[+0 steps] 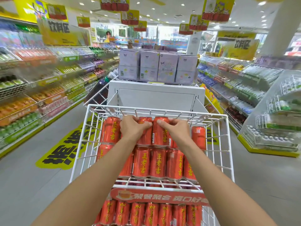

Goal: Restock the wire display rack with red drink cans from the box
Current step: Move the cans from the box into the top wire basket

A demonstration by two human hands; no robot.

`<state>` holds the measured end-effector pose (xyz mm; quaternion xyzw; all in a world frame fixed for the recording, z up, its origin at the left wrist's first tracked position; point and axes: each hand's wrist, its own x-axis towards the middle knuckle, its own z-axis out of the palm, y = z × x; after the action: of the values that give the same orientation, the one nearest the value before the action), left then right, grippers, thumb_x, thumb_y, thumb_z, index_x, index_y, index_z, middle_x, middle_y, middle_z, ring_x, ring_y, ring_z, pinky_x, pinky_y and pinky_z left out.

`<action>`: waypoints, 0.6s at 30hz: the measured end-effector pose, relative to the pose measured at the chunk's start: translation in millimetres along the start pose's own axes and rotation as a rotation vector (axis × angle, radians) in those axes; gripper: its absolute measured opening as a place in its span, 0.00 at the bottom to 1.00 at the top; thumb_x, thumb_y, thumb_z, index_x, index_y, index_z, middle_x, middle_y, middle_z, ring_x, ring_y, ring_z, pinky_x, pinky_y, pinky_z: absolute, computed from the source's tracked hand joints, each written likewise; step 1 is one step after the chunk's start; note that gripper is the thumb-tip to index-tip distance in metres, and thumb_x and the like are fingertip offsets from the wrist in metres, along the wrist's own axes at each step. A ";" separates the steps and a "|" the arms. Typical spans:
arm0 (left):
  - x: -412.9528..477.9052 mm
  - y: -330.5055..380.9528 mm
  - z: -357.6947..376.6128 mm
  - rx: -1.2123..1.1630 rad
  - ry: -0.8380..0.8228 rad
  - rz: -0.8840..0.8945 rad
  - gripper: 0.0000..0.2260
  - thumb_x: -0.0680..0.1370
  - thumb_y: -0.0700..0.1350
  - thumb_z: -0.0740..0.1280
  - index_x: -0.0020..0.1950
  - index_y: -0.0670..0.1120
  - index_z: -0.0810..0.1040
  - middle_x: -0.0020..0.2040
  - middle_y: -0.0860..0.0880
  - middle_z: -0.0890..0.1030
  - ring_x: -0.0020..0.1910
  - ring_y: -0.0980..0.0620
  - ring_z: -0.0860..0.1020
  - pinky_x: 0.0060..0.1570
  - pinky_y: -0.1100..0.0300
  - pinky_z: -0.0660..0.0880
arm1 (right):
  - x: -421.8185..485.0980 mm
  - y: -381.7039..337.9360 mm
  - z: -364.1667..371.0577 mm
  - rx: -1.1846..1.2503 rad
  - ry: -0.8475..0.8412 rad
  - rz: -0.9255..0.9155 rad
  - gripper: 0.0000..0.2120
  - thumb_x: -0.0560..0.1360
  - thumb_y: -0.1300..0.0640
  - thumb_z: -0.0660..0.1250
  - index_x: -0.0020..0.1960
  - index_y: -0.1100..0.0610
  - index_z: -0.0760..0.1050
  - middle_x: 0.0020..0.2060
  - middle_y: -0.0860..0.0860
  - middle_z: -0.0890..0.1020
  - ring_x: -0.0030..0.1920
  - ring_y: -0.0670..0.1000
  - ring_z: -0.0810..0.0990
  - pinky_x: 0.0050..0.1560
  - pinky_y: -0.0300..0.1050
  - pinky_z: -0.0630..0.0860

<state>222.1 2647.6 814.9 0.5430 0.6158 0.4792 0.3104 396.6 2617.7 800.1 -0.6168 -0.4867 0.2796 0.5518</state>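
- Centre left: left hand (pixel 132 128) curls its fingers over a red can (pixel 146 137) in the wire rack's (pixel 146 109) top row.
- Centre right: right hand (pixel 177 129) grips the neighbouring can (pixel 160 136) likewise.
- Lower centre: rows beneath (pixel 157 163) look full; top row seems unfinished; box unseen.

Yellow characters 王老吉 run down the red drink cans (pixel 157 162). The left hanging yellow sign (pixel 59 28) and the right hanging yellow sign (pixel 241 45) both read 饮料区. The rack's red banner (pixel 162 197) is blurred.
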 end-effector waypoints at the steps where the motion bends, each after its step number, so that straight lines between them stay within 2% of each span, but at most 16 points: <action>1: 0.2 1.9 1.8 0.024 0.002 0.010 0.22 0.58 0.59 0.84 0.41 0.49 0.79 0.43 0.47 0.84 0.48 0.46 0.83 0.53 0.51 0.80 | 3.6 3.7 0.5 0.004 0.002 0.007 0.26 0.61 0.37 0.82 0.47 0.56 0.87 0.40 0.46 0.88 0.44 0.46 0.87 0.49 0.49 0.84; 3: 0.8 4.3 6.4 0.073 0.000 0.027 0.19 0.62 0.56 0.84 0.38 0.48 0.79 0.39 0.49 0.82 0.43 0.47 0.81 0.50 0.53 0.79 | 8.6 10.9 -0.1 0.012 -0.002 0.011 0.20 0.63 0.40 0.82 0.44 0.55 0.86 0.38 0.45 0.88 0.42 0.44 0.87 0.46 0.46 0.83; 5: -3.0 5.6 10.8 0.115 0.020 0.041 0.20 0.63 0.56 0.83 0.40 0.44 0.82 0.38 0.48 0.82 0.42 0.46 0.80 0.45 0.54 0.77 | 12.7 17.3 -0.9 0.000 -0.009 0.011 0.13 0.67 0.47 0.83 0.40 0.54 0.84 0.35 0.44 0.87 0.38 0.40 0.86 0.42 0.41 0.80; 7: -6.0 3.5 14.7 0.143 0.039 0.053 0.19 0.63 0.57 0.82 0.41 0.44 0.83 0.38 0.47 0.83 0.40 0.46 0.81 0.39 0.56 0.72 | 15.9 25.9 -0.1 -0.020 -0.013 0.019 0.13 0.68 0.47 0.82 0.41 0.54 0.84 0.37 0.45 0.88 0.39 0.42 0.87 0.45 0.44 0.83; 10: -7.8 1.8 18.0 0.201 0.050 0.065 0.18 0.65 0.57 0.81 0.38 0.44 0.82 0.37 0.47 0.84 0.40 0.45 0.81 0.38 0.58 0.66 | 20.5 33.1 0.6 -0.039 -0.045 0.045 0.27 0.61 0.35 0.82 0.47 0.56 0.86 0.40 0.46 0.89 0.44 0.47 0.88 0.52 0.53 0.85; 12: -7.7 4.0 18.9 0.240 0.060 0.066 0.19 0.65 0.58 0.81 0.38 0.44 0.82 0.39 0.45 0.84 0.43 0.44 0.83 0.39 0.58 0.66 | 25.0 36.8 1.0 -0.057 -0.048 0.056 0.39 0.54 0.27 0.80 0.50 0.56 0.85 0.42 0.46 0.89 0.45 0.47 0.88 0.53 0.52 0.85; 13: -7.0 4.5 19.4 0.263 0.066 0.066 0.20 0.65 0.59 0.81 0.39 0.44 0.82 0.41 0.44 0.85 0.45 0.43 0.83 0.39 0.57 0.66 | 27.1 37.4 2.2 -0.065 -0.047 0.051 0.40 0.52 0.26 0.79 0.51 0.56 0.86 0.42 0.46 0.89 0.45 0.47 0.88 0.52 0.51 0.85; 15: -5.6 4.2 20.7 0.317 0.068 0.090 0.21 0.66 0.60 0.81 0.38 0.43 0.80 0.42 0.43 0.85 0.46 0.41 0.83 0.39 0.56 0.66 | 29.3 35.0 1.8 -0.089 -0.042 0.042 0.36 0.55 0.28 0.80 0.50 0.56 0.86 0.41 0.46 0.88 0.45 0.47 0.88 0.51 0.48 0.85; 18: -2.3 2.6 19.3 0.396 0.089 0.152 0.23 0.67 0.62 0.79 0.36 0.43 0.77 0.41 0.41 0.84 0.46 0.38 0.82 0.38 0.55 0.67 | 31.5 27.8 0.5 -0.161 -0.060 0.035 0.23 0.63 0.36 0.82 0.46 0.53 0.85 0.39 0.44 0.88 0.43 0.42 0.87 0.47 0.40 0.82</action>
<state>240.9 2650.2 810.3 0.6166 0.6683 0.3943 0.1332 415.9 2648.9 779.6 -0.6589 -0.5132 0.2676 0.4805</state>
